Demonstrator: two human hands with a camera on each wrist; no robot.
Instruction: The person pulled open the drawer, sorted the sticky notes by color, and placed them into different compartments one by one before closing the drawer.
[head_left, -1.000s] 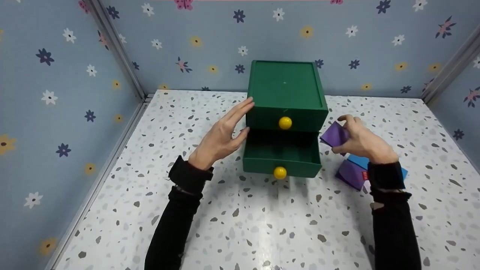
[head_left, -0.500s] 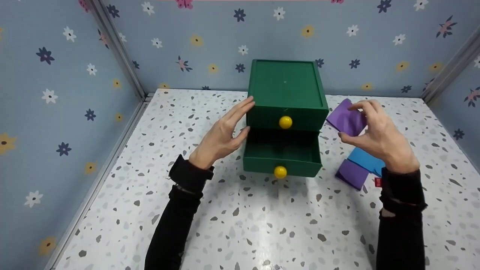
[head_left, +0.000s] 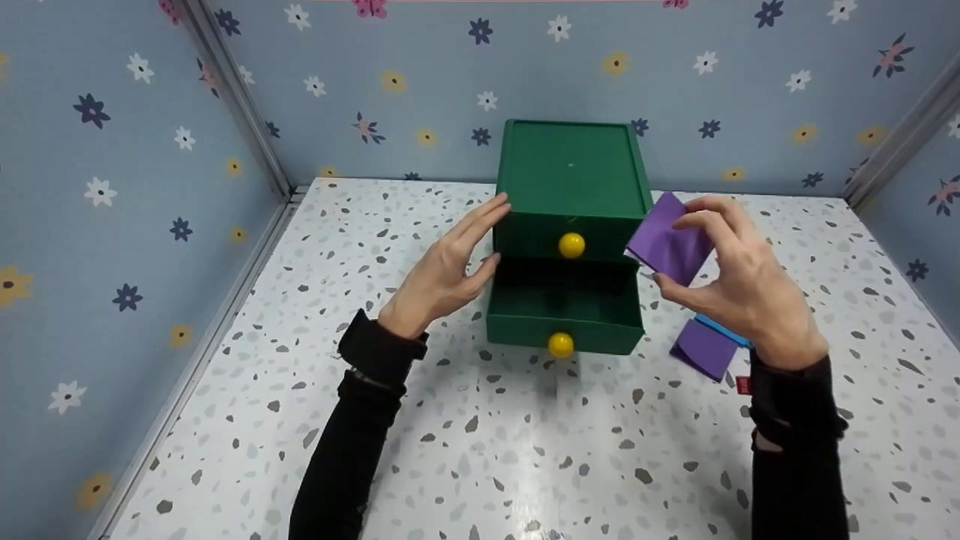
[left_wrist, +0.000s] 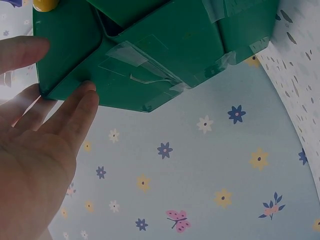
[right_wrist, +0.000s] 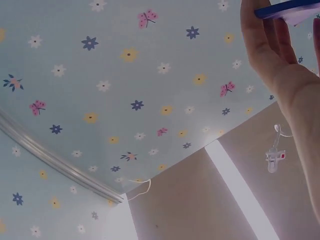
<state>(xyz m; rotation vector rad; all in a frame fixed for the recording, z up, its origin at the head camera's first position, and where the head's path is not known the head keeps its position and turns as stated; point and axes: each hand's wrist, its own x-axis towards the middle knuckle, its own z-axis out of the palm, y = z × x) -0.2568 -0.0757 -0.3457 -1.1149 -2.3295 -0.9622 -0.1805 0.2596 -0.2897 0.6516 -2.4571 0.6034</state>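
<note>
A small green two-drawer cabinet (head_left: 574, 169) with yellow knobs (head_left: 571, 245) stands at the back. Its upper drawer is closed; the lower drawer (head_left: 517, 330) is pulled out, and nothing shows inside. My left hand (head_left: 439, 281) has its fingers straight, fingertips at the cabinet's left side; the left wrist view shows them against the green side (left_wrist: 80, 90). Beside the cabinet's right front corner, my right hand (head_left: 750, 277) holds a purple folded square (head_left: 664, 240) between thumb and fingers. At the top right of the right wrist view, only a dark blue-purple edge (right_wrist: 290, 9) of it shows.
Right of the drawer, another purple folded piece (head_left: 705, 349) lies on the speckled table (head_left: 450, 465). Next to it is a blue piece (head_left: 724, 331), mostly hidden under the right hand. A red tag (head_left: 743, 385) shows by the right cuff. Flowered walls (head_left: 420, 67) enclose the back and sides.
My right hand moved right and away from the cabinet, then back left with the purple folded square, which now overlaps the cabinet's right edge. My left hand and the drawers have stayed put.
</note>
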